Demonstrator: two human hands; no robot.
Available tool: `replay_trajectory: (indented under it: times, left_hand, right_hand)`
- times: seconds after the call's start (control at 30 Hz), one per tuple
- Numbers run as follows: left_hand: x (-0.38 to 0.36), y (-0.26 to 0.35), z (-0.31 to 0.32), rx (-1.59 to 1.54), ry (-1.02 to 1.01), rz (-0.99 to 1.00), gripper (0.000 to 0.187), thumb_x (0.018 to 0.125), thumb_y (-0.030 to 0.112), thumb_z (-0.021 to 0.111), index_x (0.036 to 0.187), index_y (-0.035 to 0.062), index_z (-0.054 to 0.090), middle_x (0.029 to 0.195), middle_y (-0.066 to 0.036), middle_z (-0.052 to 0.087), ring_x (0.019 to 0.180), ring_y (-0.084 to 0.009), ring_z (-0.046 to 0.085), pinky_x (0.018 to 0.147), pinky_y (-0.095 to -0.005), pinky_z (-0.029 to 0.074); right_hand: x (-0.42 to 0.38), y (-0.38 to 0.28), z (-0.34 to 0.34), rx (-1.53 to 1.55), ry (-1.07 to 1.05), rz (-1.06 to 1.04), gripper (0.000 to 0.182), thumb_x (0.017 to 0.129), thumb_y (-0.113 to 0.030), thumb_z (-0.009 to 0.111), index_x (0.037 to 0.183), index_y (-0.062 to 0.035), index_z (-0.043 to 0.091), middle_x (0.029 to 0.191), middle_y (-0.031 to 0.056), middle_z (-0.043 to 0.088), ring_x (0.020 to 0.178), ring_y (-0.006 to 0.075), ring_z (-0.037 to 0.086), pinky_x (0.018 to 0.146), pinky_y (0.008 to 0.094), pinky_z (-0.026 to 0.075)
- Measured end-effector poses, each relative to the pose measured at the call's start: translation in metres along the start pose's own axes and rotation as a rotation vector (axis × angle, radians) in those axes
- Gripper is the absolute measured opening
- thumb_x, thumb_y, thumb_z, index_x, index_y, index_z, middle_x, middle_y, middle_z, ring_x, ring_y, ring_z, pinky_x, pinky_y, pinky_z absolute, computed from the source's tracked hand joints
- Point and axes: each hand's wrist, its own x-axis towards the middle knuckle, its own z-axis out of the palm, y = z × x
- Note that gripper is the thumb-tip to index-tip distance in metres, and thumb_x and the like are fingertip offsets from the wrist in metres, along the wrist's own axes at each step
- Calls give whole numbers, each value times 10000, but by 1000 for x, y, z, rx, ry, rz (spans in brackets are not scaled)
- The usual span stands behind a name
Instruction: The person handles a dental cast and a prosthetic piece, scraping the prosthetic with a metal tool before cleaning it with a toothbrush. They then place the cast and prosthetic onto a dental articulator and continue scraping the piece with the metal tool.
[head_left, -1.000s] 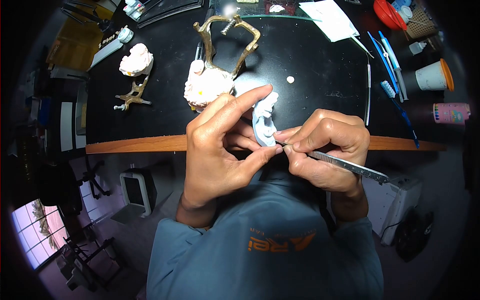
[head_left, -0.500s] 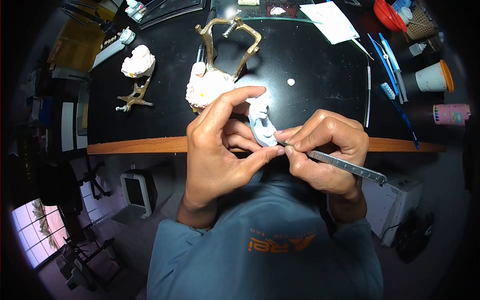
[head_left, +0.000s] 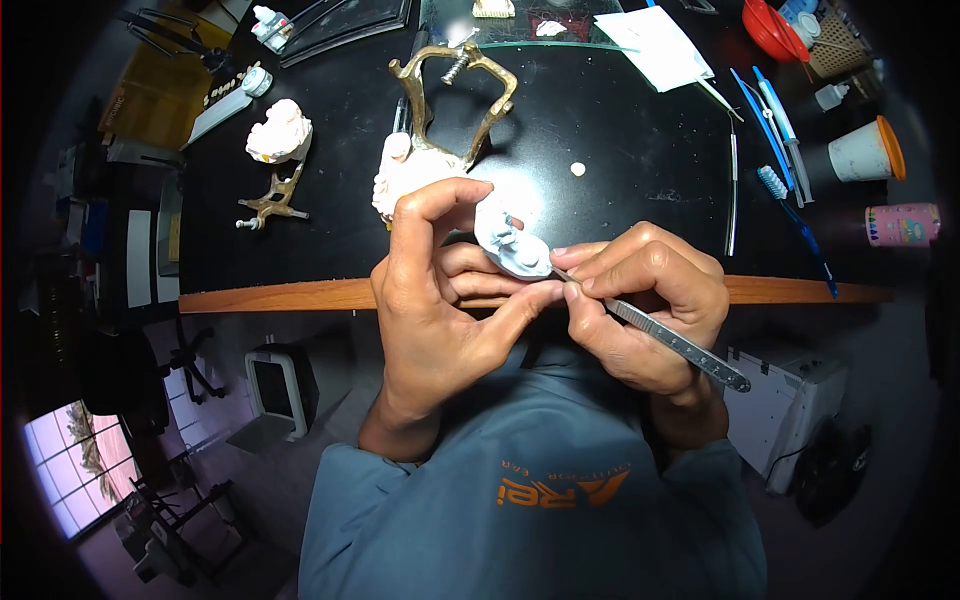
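Over the front edge of the bench, my left hand (head_left: 430,290) grips a pale bluish-white curved dental piece (head_left: 515,255), apparently an impression, between thumb and fingers. Its hollow side tilts toward me. My right hand (head_left: 655,305) is closed on a flat metal scalpel handle (head_left: 675,345) with a ribbed grip and markings. The tool's tip meets the lower right edge of the dental piece; the blade itself is mostly hidden by fingers. Behind my left hand lies a pink-white plaster tooth model (head_left: 415,172), joined to a brass articulator frame (head_left: 495,115).
A second plaster model (head_left: 280,132) on a brass arm (head_left: 270,205) stands left. One small white lump (head_left: 577,169) lies mid-bench. To the right are a blue toothbrush (head_left: 775,185), an orange-rimmed cup (head_left: 860,155) and a pink tin (head_left: 900,226). White paper (head_left: 655,50) lies at the back.
The dental piece has turned in my left hand, showing more of its hollow side. My right hand and the scalpel have shifted slightly left, and the handle slopes more steeply.
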Motion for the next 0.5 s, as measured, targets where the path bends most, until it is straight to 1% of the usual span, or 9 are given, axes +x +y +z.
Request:
replay_trajectory:
  times: [0.07, 0.17, 0.27, 0.37, 0.4, 0.5]
  left_hand:
    - [0, 2, -3, -27, -18, -24, 728, 788, -123, 861, 1381, -38, 447, 1227, -195, 633, 1025, -221, 769, 832, -283, 687]
    - [1, 8, -2, -63, 8, -75, 625, 815, -139, 822, 1346, -60, 501, 1215, -179, 635, 1084, -225, 751, 879, -286, 678]
    - [-6, -3, -8, 23, -18, 18, 476, 812, -117, 844, 1217, -66, 599, 1173, -175, 656, 1029, -198, 751, 819, -265, 673]
    - [-7, -14, -8, 188, 3, 333, 368, 781, -89, 891, 1064, -43, 659, 1087, -162, 686, 927, -177, 741, 732, -266, 643]
    - [-9, -17, -4, 219, 85, 362, 376, 733, -39, 950, 989, -15, 676, 964, -145, 704, 826, -185, 726, 681, -287, 608]
    - [-13, -21, -1, 297, 157, 447, 399, 693, 10, 992, 950, -5, 687, 895, -131, 709, 803, -198, 730, 658, -278, 591]
  right_hand:
    - [0, 1, 0, -23, -11, -16, 163, 770, 139, 749, 823, 15, 657, 797, 135, 705, 822, 268, 789, 832, 420, 685]
    - [2, 0, 0, -24, -12, -31, 168, 769, 146, 746, 830, 17, 658, 795, 131, 704, 815, 259, 786, 834, 421, 689]
    - [1, 0, 1, -20, 18, -59, 174, 767, 147, 745, 836, 15, 655, 795, 129, 704, 790, 239, 777, 838, 431, 691]
    - [1, -2, 0, -31, 11, -82, 194, 772, 148, 766, 841, 8, 651, 799, 125, 706, 768, 213, 768, 860, 452, 691]
    - [0, -2, 1, -43, 19, -86, 201, 775, 148, 775, 844, 5, 652, 800, 123, 707, 766, 206, 766, 868, 459, 690]
    - [-2, -3, 3, -60, 30, -97, 216, 781, 145, 798, 852, -2, 656, 804, 118, 710, 761, 186, 759, 890, 475, 686]
